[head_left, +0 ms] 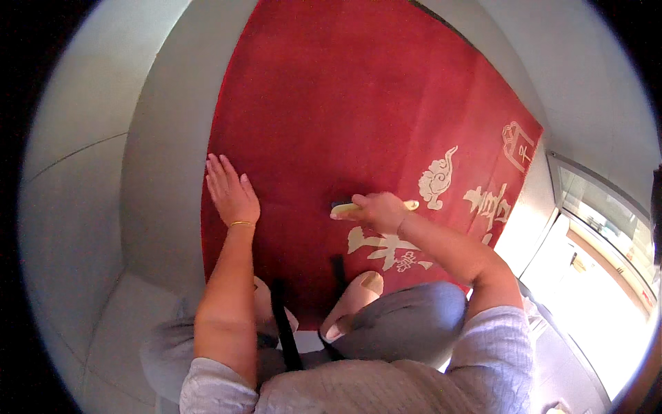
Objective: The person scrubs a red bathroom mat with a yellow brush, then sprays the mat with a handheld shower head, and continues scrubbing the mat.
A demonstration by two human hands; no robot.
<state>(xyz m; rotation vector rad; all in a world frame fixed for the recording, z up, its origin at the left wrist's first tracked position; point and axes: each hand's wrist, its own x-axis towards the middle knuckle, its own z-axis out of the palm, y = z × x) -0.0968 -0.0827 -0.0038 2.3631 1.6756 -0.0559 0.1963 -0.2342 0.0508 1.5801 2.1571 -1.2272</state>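
A large red mat [331,90] with pale cream characters and cloud patterns along its right side is spread out before me. Flat on its left edge rests my left hand [232,194], fingers stretched out and holding nothing. My right hand [379,212] is wrapped round a pale yellow-green brush [412,205], near the middle of the mat. The brush's dark bristled end points left and is close to or against the red surface; the hand covers much of its handle.
My feet in pale slippers [355,303] are on the mat's near part, with dark straps [285,324] hanging above. A grey wall [76,179] stands at the left. To the right are a framed glass pane [607,196] and a bright opening [586,290].
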